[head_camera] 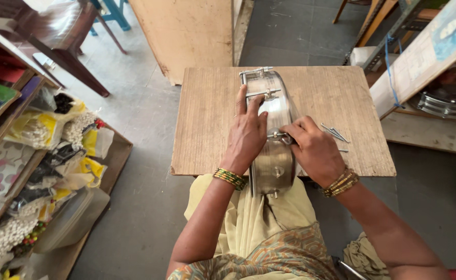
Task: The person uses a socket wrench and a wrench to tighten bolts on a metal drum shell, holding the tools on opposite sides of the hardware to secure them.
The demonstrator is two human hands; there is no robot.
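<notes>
A shiny metal drum shell [275, 161] stands on its edge on a wooden board [212, 119], with small lug fittings along its side. My left hand [247, 134] rests flat against the shell's left side and steadies it. My right hand [313, 148] pinches a small metal fitting [277, 136] on the shell's rim, fingers closed on it. A few loose metal screws [335, 133] lie on the board just right of my right hand. Both wrists carry bangles.
Shelves at the left hold bags of white and yellow small parts [46, 129]. A dark wooden table [67, 31] stands at the far left. A plywood sheet [186, 31] lies beyond the board. Metal rims [445, 103] sit at the right.
</notes>
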